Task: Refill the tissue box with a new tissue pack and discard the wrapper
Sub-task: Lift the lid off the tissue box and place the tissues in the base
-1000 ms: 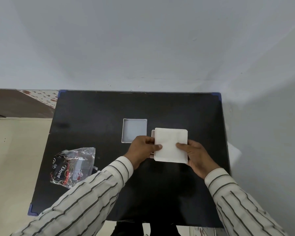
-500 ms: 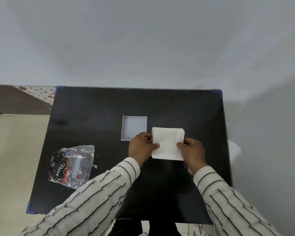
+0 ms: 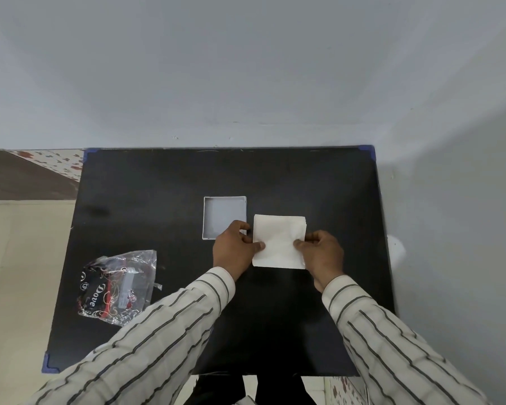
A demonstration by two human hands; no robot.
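White, soft and square, the tissue stack [image 3: 278, 241] was pinched at its side edges by the left hand [image 3: 236, 252] and right hand [image 3: 322, 256], thumbs on top. Compared with a second before, it had sunk lower and looked squarer; seating appeared under way. Just beyond the left hand lay the shallow open tray [image 3: 224, 216]. Well left, the crinkled clear wrapper [image 3: 118, 287] remained undiscarded on the matte black table [image 3: 158, 182].

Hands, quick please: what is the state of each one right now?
Left hand: closed on the left edge of the tissue stack.
Right hand: closed on the right edge of the same stack.
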